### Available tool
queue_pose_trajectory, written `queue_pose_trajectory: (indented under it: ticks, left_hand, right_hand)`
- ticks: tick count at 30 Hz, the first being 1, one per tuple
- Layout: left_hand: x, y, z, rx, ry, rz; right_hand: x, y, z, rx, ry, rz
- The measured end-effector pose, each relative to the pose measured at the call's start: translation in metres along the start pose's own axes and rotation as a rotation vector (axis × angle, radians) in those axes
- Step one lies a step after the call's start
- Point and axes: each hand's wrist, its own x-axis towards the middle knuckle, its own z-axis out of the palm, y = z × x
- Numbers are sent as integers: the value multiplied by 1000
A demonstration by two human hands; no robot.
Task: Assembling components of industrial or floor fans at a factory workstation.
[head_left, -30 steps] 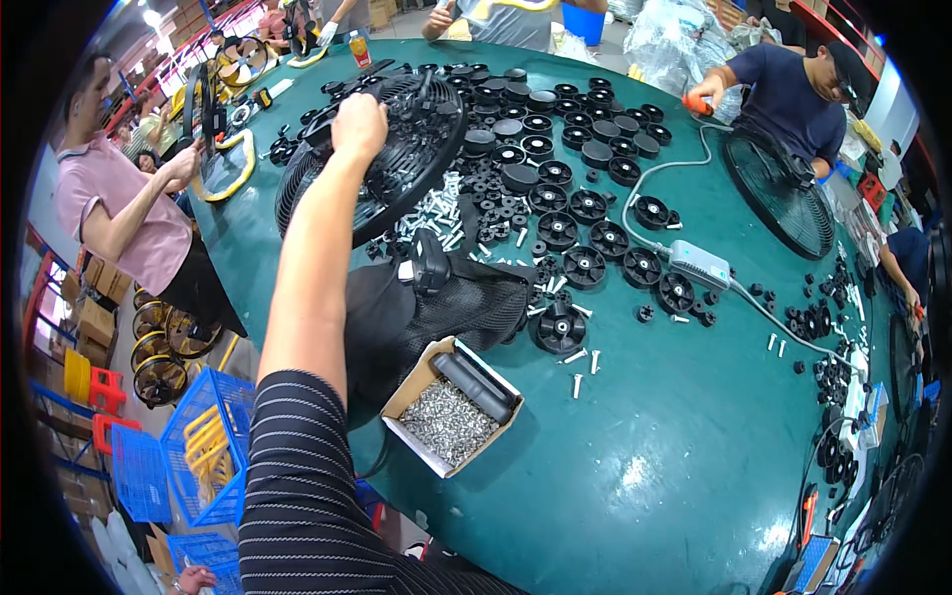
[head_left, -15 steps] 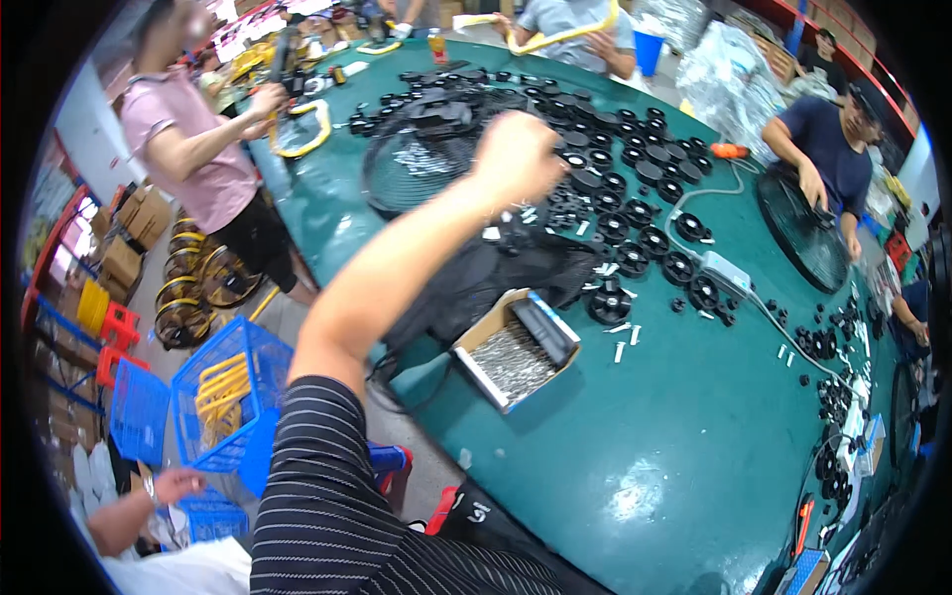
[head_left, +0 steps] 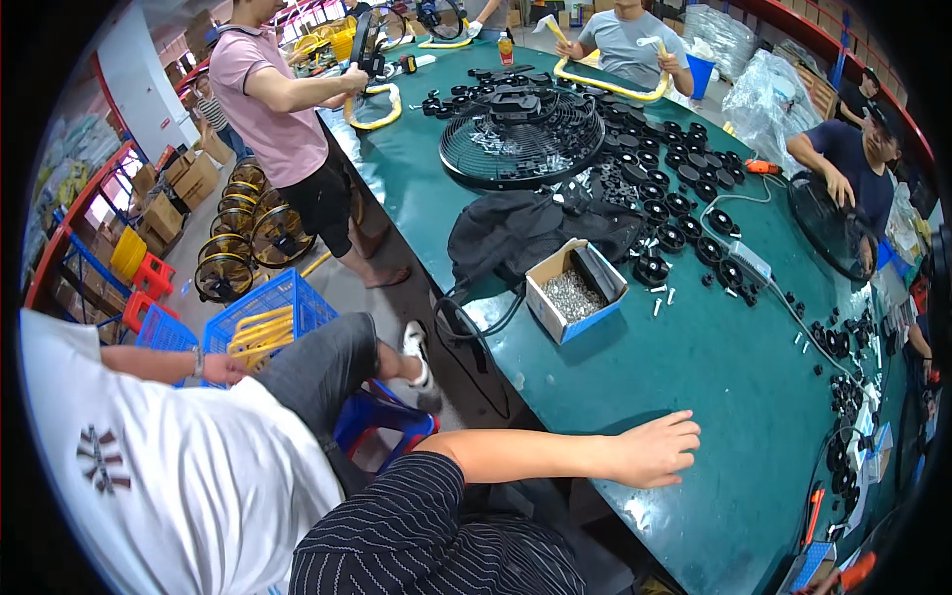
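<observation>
My left hand (head_left: 656,451) lies palm down on the green table (head_left: 694,362) near its front edge. Its fingers are outstretched and a little apart, and nothing shows in them. My right hand is out of view. Beyond the left hand stands an open cardboard box (head_left: 570,295) of small metal screws, with a dark block leaning inside it. A black cloth bag (head_left: 540,236) lies behind the box. Further back, a round black fan grille (head_left: 523,139) rests on the table, and many black round knobs (head_left: 656,210) are spread to its right.
A person in a white shirt (head_left: 188,466) sits close on my left, by a blue basket (head_left: 273,302) of yellow parts. Across the table, people handle yellow tube frames (head_left: 615,87) and a black grille (head_left: 833,228). A grey cable with a power strip (head_left: 744,261) crosses the right side.
My left hand has come back from above the black parts down to the table's near side. The view has shifted, and more of the person in white shows.
</observation>
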Motion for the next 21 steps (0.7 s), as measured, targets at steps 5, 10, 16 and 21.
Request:
queue_pose_trajectory:
  ticks: [5, 10, 16, 21]
  left_hand:
    - [-9, 3, 4, -8, -2, -100]
    - [-6, 3, 5, 11, 63, -109]
    - [-5, 2, 6, 26, 73, -103]
    - [-4, -2, 12, -21, 28, -88]
  right_hand:
    - [-49, -11, 54, -48, -369, -151]
    - [-44, 45, 81, -281, -465, -139]
    - [-34, 36, 90, -548, -518, -87]
    - [-60, -44, 88, -747, -481, -61]
